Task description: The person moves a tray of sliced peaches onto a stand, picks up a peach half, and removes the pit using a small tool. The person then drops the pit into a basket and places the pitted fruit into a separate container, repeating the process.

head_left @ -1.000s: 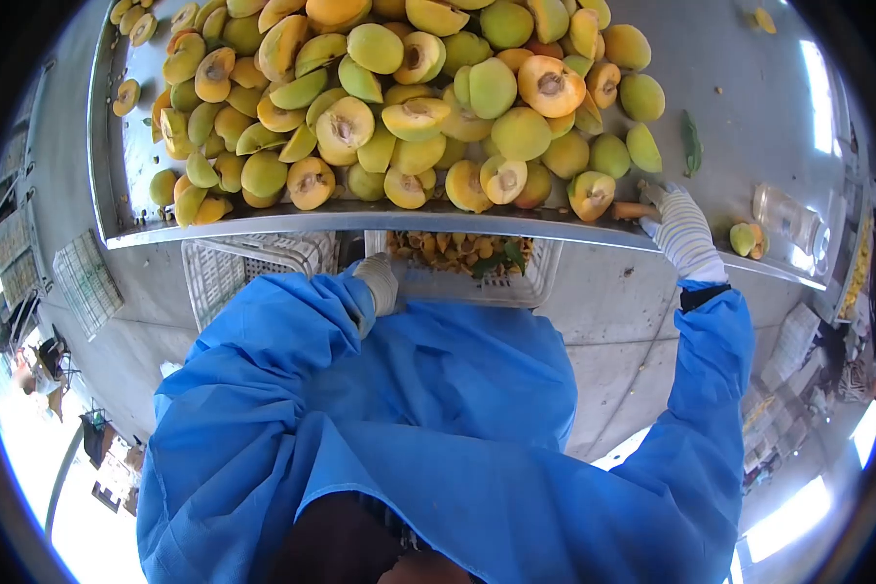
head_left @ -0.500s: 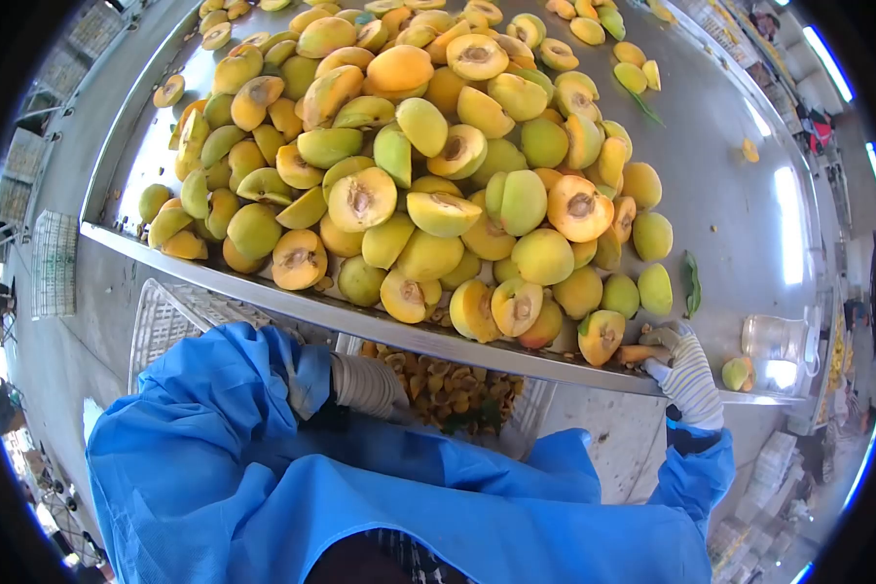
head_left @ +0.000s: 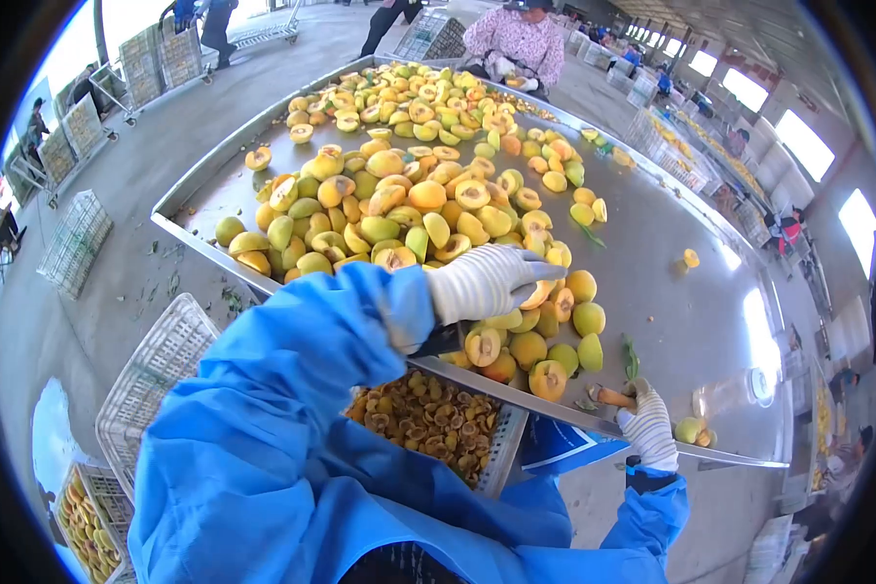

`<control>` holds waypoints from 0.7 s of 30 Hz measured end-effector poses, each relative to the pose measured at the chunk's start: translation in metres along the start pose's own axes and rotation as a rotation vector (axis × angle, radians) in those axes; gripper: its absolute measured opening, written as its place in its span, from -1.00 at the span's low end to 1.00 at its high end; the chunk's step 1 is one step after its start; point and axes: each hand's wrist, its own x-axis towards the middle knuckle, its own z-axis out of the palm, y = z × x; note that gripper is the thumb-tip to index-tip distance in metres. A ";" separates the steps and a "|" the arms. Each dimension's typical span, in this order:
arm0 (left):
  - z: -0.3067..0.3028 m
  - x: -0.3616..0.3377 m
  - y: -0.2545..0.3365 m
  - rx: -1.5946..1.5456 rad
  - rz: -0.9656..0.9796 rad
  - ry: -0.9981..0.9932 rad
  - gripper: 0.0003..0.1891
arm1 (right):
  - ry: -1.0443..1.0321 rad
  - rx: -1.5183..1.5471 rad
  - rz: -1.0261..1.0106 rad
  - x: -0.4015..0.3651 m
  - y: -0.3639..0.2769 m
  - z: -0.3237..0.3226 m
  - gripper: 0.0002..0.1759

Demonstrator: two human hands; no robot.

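Many fruits (head_left: 380, 229) in metal tray (head_left: 672, 321), brown pieces (head_left: 423, 419) in crate (head_left: 506, 453) below, left hand (head_left: 482, 282) grip unclear, right hand (head_left: 649, 426) pinching handle (head_left: 611, 396)

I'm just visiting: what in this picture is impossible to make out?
In the head view:
What the left hand touches: its back hides the palm.
What the brown stick is: the right hand covers one end.
The whole crate under the table: the table's edge and a blue sleeve hide parts.
The bottom-left crate: cut off by the bottom edge.
The far-right person in red: too small and blurred.
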 end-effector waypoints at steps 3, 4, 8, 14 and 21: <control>0.056 0.052 -0.029 0.287 -0.156 -0.263 -0.51 | 0.166 0.368 0.012 -0.030 -0.012 -0.010 -0.70; 0.058 0.065 -0.022 0.268 -0.366 -0.615 -0.51 | 0.187 0.530 0.068 -0.042 -0.017 -0.012 -0.70; 0.056 0.073 0.000 0.427 -0.458 -0.619 -0.53 | 0.163 0.262 -0.101 -0.063 -0.010 -0.003 -0.68; 0.031 0.035 0.047 0.275 -0.624 -0.096 -0.46 | 0.230 0.848 -0.172 -0.073 -0.029 0.034 -0.45; 0.030 -0.058 0.102 -1.833 -0.584 0.600 -0.51 | 0.004 1.227 -0.118 -0.079 -0.145 0.014 -0.61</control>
